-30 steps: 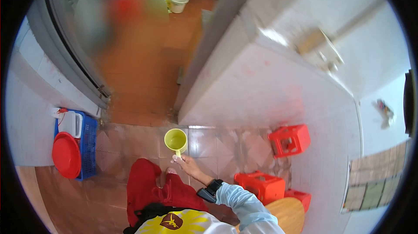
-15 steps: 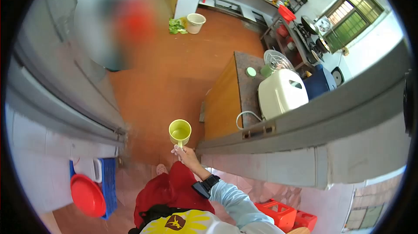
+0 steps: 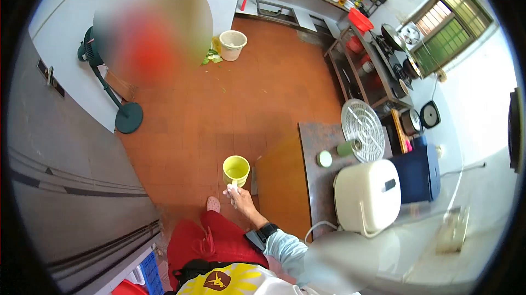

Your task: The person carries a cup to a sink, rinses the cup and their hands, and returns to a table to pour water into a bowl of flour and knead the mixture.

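Note:
My right hand is wrapped round the handle of a yellow-green mug, held upright out in front of my legs with its opening facing up toward me. A dark watch sits on that wrist, below a light blue sleeve. Beyond the mug lies the red-brown tiled floor, and a wooden cabinet stands just right of it. My left hand is out of the frame.
On the cabinet top are a cream rice cooker, a green canister, its lid and a perforated metal disc. A grey door and dark green fan are left. A white bucket stands far ahead.
I have moved forward through the doorway into the kitchen; the cabinet and rice cooker are nearer. The mug stays in my right hand. The fan has come into view at left.

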The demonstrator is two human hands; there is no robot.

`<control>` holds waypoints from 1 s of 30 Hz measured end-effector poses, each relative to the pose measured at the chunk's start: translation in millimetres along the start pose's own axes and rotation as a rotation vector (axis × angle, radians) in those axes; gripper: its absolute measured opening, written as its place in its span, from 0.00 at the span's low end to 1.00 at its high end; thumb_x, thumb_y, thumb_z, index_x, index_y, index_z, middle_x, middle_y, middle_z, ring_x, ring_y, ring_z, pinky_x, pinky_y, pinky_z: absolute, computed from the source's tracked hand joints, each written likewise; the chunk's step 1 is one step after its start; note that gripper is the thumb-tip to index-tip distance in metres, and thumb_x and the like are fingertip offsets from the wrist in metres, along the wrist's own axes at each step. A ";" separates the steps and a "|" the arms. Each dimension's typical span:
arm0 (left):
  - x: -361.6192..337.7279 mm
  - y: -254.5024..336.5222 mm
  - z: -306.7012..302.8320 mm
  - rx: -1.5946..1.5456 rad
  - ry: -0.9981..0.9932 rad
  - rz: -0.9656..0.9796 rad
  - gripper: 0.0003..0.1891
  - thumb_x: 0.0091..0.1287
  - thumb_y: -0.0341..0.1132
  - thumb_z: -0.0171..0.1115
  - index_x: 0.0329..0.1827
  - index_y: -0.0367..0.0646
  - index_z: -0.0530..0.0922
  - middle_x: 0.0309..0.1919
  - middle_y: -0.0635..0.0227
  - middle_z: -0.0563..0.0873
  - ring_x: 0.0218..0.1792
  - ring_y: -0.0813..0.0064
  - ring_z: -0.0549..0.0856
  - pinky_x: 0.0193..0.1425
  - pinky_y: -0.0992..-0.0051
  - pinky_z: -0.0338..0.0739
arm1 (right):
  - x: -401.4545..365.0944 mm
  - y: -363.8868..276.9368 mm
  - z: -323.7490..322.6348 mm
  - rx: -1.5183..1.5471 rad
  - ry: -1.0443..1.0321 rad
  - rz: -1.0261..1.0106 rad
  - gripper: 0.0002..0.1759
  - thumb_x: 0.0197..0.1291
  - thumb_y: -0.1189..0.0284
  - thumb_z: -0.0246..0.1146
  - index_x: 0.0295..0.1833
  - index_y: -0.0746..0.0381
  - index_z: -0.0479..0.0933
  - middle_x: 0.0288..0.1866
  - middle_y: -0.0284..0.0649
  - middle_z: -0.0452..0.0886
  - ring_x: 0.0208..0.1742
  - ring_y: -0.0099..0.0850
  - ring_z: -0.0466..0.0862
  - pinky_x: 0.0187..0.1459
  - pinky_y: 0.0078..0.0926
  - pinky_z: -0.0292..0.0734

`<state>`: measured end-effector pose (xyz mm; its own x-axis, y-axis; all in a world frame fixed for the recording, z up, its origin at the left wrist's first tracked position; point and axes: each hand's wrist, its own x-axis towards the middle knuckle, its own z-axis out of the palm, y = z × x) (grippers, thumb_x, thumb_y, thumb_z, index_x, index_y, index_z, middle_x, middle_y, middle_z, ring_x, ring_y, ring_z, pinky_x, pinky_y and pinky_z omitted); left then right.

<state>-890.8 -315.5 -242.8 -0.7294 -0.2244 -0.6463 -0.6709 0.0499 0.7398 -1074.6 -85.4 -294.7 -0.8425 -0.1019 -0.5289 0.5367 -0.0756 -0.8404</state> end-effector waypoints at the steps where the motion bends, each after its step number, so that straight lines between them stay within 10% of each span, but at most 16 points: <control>1: 12.4 15.5 1.4 -0.014 0.010 -0.004 0.23 0.70 0.47 0.44 0.62 0.43 0.63 0.59 0.61 0.67 0.51 0.64 0.75 0.52 0.70 0.74 | 28.5 -2.4 -4.6 -0.020 -0.039 -0.062 0.18 0.68 0.56 0.55 0.36 0.59 0.79 0.22 0.23 0.70 0.18 0.12 0.62 0.19 0.13 0.55; 20: 440.5 375.4 131.3 0.154 -0.241 0.176 0.20 0.69 0.45 0.46 0.57 0.42 0.66 0.53 0.61 0.70 0.47 0.64 0.76 0.48 0.71 0.74 | 357.2 -241.2 -63.8 0.065 0.266 -0.110 0.18 0.68 0.57 0.55 0.36 0.60 0.80 0.23 0.24 0.72 0.18 0.12 0.62 0.20 0.13 0.56; 30: 570.6 533.4 245.6 0.243 -0.344 0.201 0.18 0.69 0.44 0.47 0.55 0.41 0.68 0.51 0.62 0.71 0.44 0.65 0.77 0.46 0.72 0.74 | 549.3 -327.3 -196.0 0.237 0.311 -0.168 0.11 0.66 0.62 0.59 0.40 0.59 0.80 0.23 0.23 0.75 0.20 0.12 0.66 0.20 0.12 0.59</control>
<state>-1697.7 -177.9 -262.9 -0.8226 0.1471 -0.5493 -0.4935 0.2955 0.8180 -1722.1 77.8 -333.4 -0.8731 0.2331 -0.4282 0.3561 -0.2950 -0.8867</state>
